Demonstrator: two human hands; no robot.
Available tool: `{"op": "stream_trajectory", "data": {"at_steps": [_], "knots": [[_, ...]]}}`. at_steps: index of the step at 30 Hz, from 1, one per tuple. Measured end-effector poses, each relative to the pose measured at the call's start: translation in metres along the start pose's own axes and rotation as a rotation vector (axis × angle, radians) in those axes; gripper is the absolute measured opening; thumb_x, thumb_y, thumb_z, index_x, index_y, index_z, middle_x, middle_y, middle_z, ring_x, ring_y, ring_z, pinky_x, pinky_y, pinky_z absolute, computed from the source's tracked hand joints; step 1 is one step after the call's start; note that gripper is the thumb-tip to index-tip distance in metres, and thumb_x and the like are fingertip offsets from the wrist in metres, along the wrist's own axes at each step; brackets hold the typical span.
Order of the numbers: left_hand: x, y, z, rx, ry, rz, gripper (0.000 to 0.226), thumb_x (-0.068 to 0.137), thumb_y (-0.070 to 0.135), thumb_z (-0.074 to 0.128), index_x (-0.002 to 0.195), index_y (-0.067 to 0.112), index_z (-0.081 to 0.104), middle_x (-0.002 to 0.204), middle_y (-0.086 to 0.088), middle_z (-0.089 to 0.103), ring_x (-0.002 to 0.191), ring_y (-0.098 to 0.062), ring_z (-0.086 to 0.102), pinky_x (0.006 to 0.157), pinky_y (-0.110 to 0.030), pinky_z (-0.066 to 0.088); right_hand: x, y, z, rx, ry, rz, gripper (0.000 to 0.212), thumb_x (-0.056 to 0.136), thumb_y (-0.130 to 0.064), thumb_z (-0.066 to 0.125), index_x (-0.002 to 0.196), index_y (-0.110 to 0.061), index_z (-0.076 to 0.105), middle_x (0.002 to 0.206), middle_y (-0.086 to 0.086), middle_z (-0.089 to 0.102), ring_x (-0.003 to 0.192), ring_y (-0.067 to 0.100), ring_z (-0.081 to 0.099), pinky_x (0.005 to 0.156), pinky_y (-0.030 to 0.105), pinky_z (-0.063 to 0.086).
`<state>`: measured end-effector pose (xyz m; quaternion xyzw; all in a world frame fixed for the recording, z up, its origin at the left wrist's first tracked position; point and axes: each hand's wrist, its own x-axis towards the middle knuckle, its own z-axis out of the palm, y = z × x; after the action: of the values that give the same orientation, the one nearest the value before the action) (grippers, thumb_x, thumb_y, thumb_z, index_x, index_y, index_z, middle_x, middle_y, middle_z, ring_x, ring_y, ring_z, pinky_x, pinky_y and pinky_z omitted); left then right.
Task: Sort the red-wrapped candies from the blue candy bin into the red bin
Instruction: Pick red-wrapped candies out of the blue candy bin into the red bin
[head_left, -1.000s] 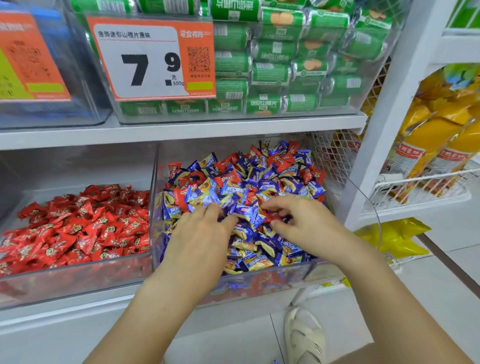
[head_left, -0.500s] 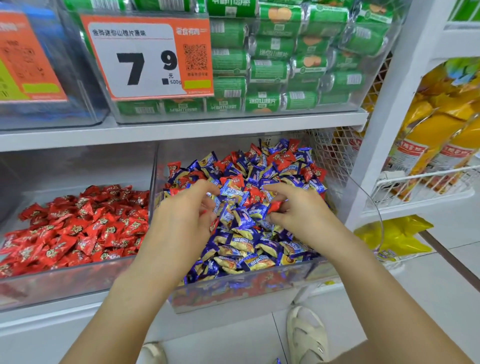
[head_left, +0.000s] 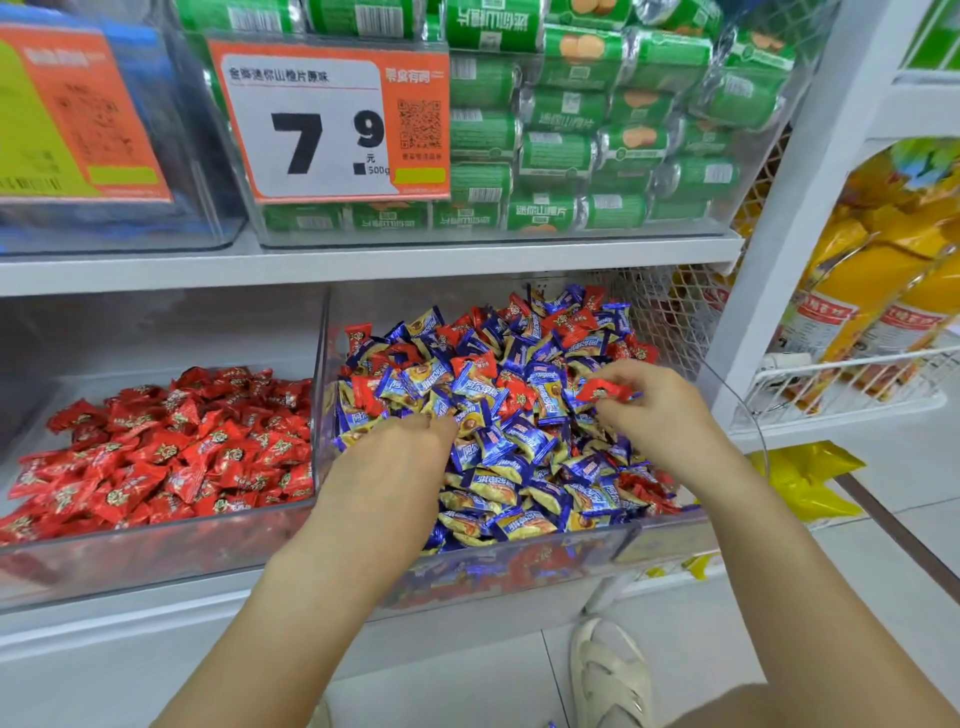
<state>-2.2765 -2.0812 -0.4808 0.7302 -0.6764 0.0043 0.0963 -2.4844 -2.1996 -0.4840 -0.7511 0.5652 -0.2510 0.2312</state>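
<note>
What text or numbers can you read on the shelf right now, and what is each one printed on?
"7.9", with "元" and "500g" beside it: orange price tag on the upper clear bin.
"金晔迷你山楂片原味": top line of that tag.
"零食有鸣": the tag's orange corner, above a QR code.
"迷你山楂片": green rolls in that bin.
Left orange tag: blurred, unreadable.
Candy wrappers, yellow bags: too small to read.

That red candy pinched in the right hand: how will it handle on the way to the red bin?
Probably light: the right hand lifts the red candy by fingertips alone. Its glossy wrapper looks slick, so it may slip. The flared ends look floppy and crinkly; pinching the middle seems safer.
</note>
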Motion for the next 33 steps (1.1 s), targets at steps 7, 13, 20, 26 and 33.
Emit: {"op": "stream_trajectory", "data": {"at_steps": [7,13,20,26,33], "knots": [[0.002,0.002,-0.016,-0.229,0.126,-0.091,0.024,0.090,0.008,0.043,0.109,0.020,0.052,0.105,0.004,0.044,0.089,-0.020,0.048,0.068,-0.028,0.029,-0.001,-0.008,0.011,0.092,0.040,-0.011,0.044,0.091,-0.042,0.056,0.061,-0.012,0.047,0.055,0.004,0.050,0.053,0.018,0.055,0.060,0.034,0.043],[0.005,0.003,-0.015,-0.207,0.163,-0.112,0.020,0.089,0.016,0.045,0.104,0.022,0.056,0.101,0.005,0.047,0.089,-0.019,0.047,0.067,-0.029,0.033,0.011,-0.036,0.031,0.054,-0.098,-0.119,0.034,0.098,-0.018,0.049,0.129,-0.030,0.056,0.125,-0.002,0.055,0.075,0.006,0.057,0.063,0.017,0.044],[0.017,0.003,-0.008,-0.195,0.216,-0.081,0.027,0.093,0.025,0.044,0.119,0.023,0.052,0.111,0.003,0.047,0.097,-0.020,0.051,0.067,-0.030,0.036,0.028,-0.043,0.050,-0.349,-0.317,-0.196,0.066,0.085,-0.015,0.062,0.142,-0.032,0.035,0.125,0.012,0.048,0.105,0.030,0.054,0.081,0.037,0.048],[0.047,0.016,-0.001,-0.125,0.265,-0.027,0.040,0.097,0.035,0.043,0.134,0.019,0.046,0.128,-0.003,0.049,0.115,-0.024,0.045,0.088,-0.034,0.040,0.016,-0.043,0.052,-0.216,-0.230,-0.296,0.039,0.089,-0.008,0.054,0.125,-0.022,0.053,0.092,0.003,0.061,0.075,0.023,0.055,0.053,0.025,0.037],[0.064,0.026,0.009,0.051,0.055,-0.018,0.037,0.097,0.029,0.040,0.133,0.021,0.047,0.132,-0.004,0.043,0.119,-0.024,0.041,0.084,-0.035,0.044,0.002,-0.036,0.035,-0.098,-0.258,-0.282,0.020,0.096,-0.026,0.051,0.116,-0.026,0.054,0.058,-0.006,0.045,0.047,0.007,0.039,0.047,0.025,0.028]]}}
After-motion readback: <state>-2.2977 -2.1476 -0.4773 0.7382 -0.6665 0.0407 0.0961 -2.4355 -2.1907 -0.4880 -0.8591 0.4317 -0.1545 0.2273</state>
